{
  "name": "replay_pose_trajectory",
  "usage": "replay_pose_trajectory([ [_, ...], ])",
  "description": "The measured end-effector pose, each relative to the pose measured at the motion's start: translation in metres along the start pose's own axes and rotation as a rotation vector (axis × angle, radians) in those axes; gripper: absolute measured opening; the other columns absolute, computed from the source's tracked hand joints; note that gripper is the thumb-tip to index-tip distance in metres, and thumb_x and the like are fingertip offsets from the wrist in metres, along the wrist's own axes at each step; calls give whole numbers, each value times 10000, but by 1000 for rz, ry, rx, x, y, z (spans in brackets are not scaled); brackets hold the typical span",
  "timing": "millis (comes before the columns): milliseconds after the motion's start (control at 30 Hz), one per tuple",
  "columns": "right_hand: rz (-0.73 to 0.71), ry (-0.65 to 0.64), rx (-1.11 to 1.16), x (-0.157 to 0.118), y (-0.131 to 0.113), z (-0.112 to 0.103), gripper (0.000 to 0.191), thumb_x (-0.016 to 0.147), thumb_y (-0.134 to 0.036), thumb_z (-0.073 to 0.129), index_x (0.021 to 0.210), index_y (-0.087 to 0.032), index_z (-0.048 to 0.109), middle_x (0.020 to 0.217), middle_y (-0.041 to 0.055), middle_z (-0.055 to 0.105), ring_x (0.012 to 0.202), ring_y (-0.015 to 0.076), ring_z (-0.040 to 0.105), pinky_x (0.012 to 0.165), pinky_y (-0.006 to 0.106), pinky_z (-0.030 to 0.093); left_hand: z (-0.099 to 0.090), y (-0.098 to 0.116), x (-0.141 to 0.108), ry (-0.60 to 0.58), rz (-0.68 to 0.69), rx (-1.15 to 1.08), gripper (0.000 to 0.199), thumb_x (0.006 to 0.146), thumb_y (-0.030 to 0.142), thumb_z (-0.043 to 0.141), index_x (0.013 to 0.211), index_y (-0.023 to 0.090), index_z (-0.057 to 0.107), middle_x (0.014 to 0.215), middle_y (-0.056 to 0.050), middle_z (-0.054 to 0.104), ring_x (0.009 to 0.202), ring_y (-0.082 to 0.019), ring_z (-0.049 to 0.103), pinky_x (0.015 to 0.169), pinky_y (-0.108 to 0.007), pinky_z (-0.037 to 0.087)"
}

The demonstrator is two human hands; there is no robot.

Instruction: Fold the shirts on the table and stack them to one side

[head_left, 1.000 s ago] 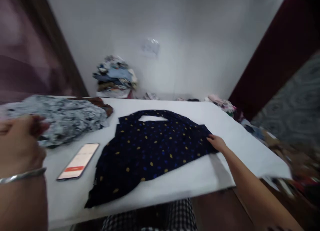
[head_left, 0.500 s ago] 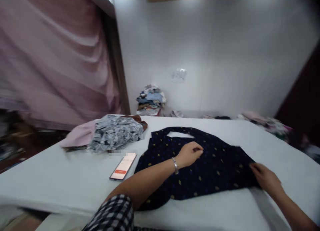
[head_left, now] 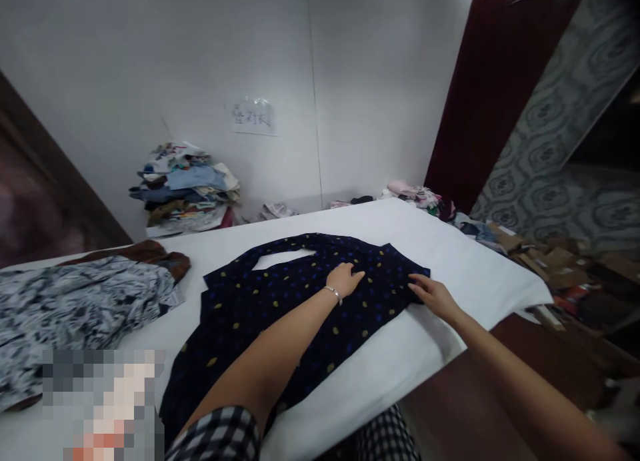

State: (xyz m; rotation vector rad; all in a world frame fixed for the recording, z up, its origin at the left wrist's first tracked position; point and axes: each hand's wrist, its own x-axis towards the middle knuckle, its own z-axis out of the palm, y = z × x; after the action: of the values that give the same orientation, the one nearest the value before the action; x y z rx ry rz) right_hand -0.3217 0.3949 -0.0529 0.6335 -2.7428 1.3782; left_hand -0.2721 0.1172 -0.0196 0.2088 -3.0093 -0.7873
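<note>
One spotted garment (head_left: 295,281) lies by the counter's (head_left: 480,268) near edge, under the left hand's (head_left: 346,280) parted fingers; the right hand's (head_left: 434,297) fingers meet its right end, grip unclear.

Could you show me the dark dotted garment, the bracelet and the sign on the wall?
Dark dotted garment (head_left: 285,289): head view, on its fabric near the middle.
Bracelet (head_left: 333,292): head view, on its silvery band.
Sign (head_left: 253,117): head view, mid-sheet, by the writing.

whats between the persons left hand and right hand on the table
In the head view, a stretch of the dark spotted garment lies between the left hand and the right hand.
</note>
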Motion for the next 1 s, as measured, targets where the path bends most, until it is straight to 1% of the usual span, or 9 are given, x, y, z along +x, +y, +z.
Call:
replay_pose_trajectory([
  [100, 17, 31, -78, 27, -6, 1, 366, 789, -464, 552, 1077, -266, 659, 832, 18, 677, 779, 219, 620, 779, 357, 483, 19, 17, 21, -50, -44, 3, 559, 833, 546, 491, 1156, 102, 599, 1220, -192, 600, 1142, -327, 556, 924, -402, 444],
  [267, 180, -39, -130, 92, -19, 15, 310, 763, -409, 612, 963, -187, 695, 1029, 99, 692, 1057, 281, 595, 948, 380, 415, 37, 41, 31, -10, -19, 0, 267, 842, 265, 520, 1064, 158, 623, 1128, -138, 643, 1073, -273, 586, 905, -379, 431],
  [333, 221, -83, -103, 113, -23, 24, 298, 738, -447, 644, 836, -172, 705, 920, 103, 708, 992, 292, 617, 900, 383, 442, 41, 48, 24, 58, 75, 10, 244, 862, 199, 475, 1068, 190, 605, 1147, -104, 622, 1111, -242, 545, 945, -371, 393],
  [433, 212, -164, -20, 128, -29, 34, 295, 717, -459, 658, 737, -168, 698, 791, 66, 706, 857, 249, 642, 796, 342, 484, 46, 52, 6, 103, 385, 119, 204, 871, 151, 447, 992, 191, 607, 1050, -88, 617, 1051, -225, 531, 919, -383, 387],
  [533, 167, -194, 106, 123, -36, 28, 289, 752, -428, 613, 850, -171, 699, 816, 38, 708, 819, 195, 640, 769, 304, 494, 54, 46, -19, 38, 705, 202, 173, 880, 166, 461, 946, 190, 619, 1054, -70, 617, 1022, -199, 529, 929, -381, 374],
  [633, 85, -201, 335, 102, -38, 7, 330, 760, -457, 608, 922, -181, 689, 887, 53, 714, 844, 192, 644, 783, 319, 501, 57, 34, -37, -36, 858, 156, 161, 902, 256, 486, 953, 222, 634, 1167, -27, 620, 1118, -175, 503, 1037, -382, 283],
  [733, 88, -156, 352, 78, -34, -5, 383, 760, -500, 620, 1001, -211, 692, 1021, 66, 706, 941, 216, 634, 833, 356, 497, 56, 27, -40, -88, 860, 128, 186, 909, 253, 474, 1004, 247, 634, 1179, -5, 636, 1155, -162, 497, 1078, -394, 221],
  [867, 96, -117, 80, 59, -31, 15, 532, 730, -472, 681, 1191, -211, 631, 1165, 94, 655, 1042, 245, 607, 911, 383, 472, 63, 37, -33, -110, 837, 168, 213, 901, 247, 472, 1034, 234, 638, 1098, -16, 671, 1156, -188, 496, 1074, -442, 221],
  [1000, -25, -84, -167, 55, -33, 38, 254, 736, -339, 677, 950, -205, 711, 1032, 91, 679, 1011, 258, 609, 913, 387, 459, 67, 46, -37, -105, 869, 182, 200, 895, 243, 477, 971, 227, 661, 1025, -22, 685, 1137, -203, 509, 1083, -457, 234],
])
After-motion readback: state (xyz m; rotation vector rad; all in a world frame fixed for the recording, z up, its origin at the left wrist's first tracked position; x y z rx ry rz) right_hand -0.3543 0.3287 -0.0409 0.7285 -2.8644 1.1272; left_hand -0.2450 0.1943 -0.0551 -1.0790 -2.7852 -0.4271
